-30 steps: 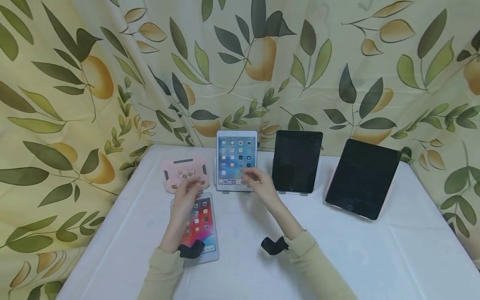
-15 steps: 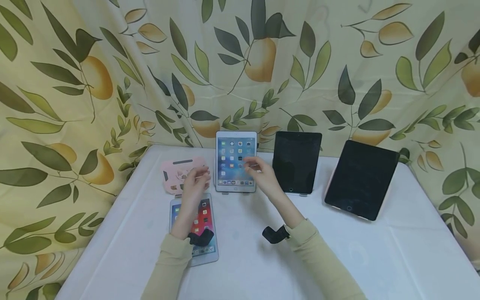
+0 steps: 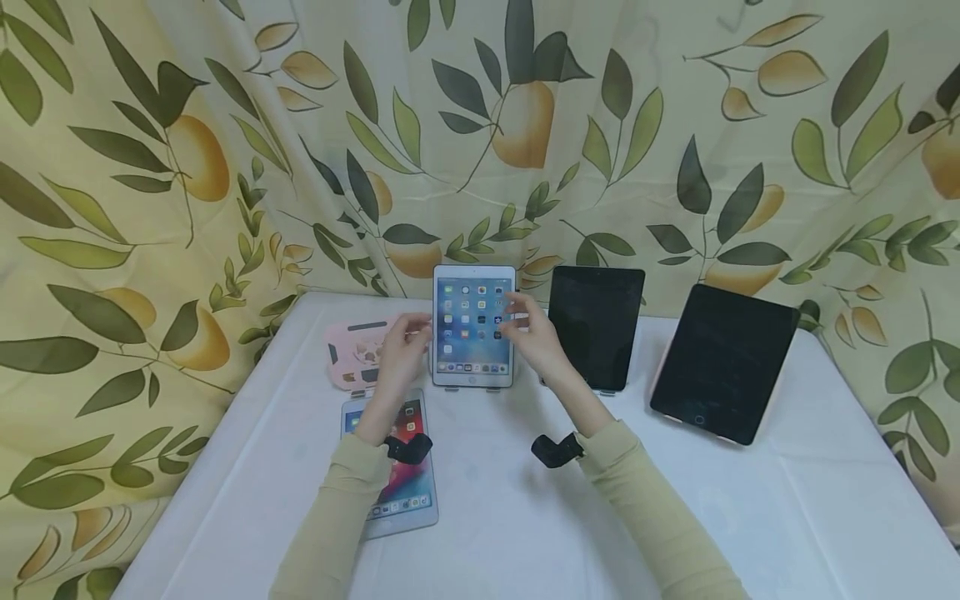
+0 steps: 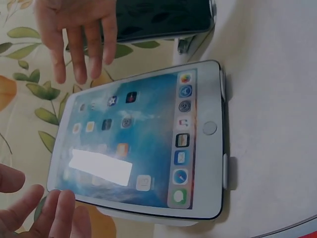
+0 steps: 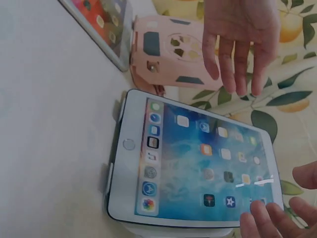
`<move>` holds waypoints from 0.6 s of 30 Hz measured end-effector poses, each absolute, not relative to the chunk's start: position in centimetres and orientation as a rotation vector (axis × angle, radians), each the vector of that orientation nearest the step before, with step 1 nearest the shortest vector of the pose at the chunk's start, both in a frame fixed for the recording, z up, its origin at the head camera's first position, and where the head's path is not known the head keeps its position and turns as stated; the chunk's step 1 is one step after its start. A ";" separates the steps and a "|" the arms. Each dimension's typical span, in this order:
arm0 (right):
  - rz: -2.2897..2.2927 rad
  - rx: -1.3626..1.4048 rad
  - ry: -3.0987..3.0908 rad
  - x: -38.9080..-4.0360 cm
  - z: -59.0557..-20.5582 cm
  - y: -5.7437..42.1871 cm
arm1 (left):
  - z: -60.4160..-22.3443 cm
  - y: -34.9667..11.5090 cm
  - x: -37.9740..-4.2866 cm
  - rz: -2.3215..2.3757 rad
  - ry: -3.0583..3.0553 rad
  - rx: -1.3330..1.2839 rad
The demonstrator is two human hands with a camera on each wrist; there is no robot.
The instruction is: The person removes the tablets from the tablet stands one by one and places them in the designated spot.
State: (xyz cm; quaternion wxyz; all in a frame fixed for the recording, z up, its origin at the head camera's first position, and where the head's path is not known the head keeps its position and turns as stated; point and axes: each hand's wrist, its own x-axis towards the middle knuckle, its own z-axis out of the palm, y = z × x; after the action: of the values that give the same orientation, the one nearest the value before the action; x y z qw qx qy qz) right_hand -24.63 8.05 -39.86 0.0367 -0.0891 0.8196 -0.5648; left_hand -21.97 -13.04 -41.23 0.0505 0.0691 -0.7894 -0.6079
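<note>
A white tablet with a lit blue home screen leans upright on a stand, two small stand lips showing under its lower edge. My left hand is beside the tablet's left edge, fingers relaxed and holding nothing. On the other side, my right hand is close to the right edge, its fingers overlapping the screen in the head view. Both hands look open in the wrist views, where the fingers of the left hand and right hand reach the tablet's far corners. Actual contact cannot be told.
A pink case-like holder with dark cutouts stands at left. Before it lies another white tablet with a red screen, partly under the left arm. Two dark-screened tablets, one black and one tilted, stand to the right. A leaf-patterned curtain hangs behind.
My left hand has moved right and up from before the pink holder to the white tablet's left edge. My right hand has risen and shifted right towards its right edge. The tablets stay put.
</note>
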 end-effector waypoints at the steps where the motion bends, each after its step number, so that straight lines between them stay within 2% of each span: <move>1: -1.733 -0.264 2.518 -24.8 -39.7 8.1 | -41.1 -13.1 -22.2 -1.840 -2.415 0.207; 18: -1.664 -0.184 2.609 -27.6 -38.6 8.3 | -40.6 -13.9 -26.2 -1.806 -2.466 0.206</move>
State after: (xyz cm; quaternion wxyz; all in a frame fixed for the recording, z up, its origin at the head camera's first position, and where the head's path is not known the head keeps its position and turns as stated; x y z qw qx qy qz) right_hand -27.60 8.35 -38.60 0.0210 -0.0594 0.8415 -0.5366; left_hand -26.20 -13.87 -40.57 0.0389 0.0671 -0.8043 -0.5891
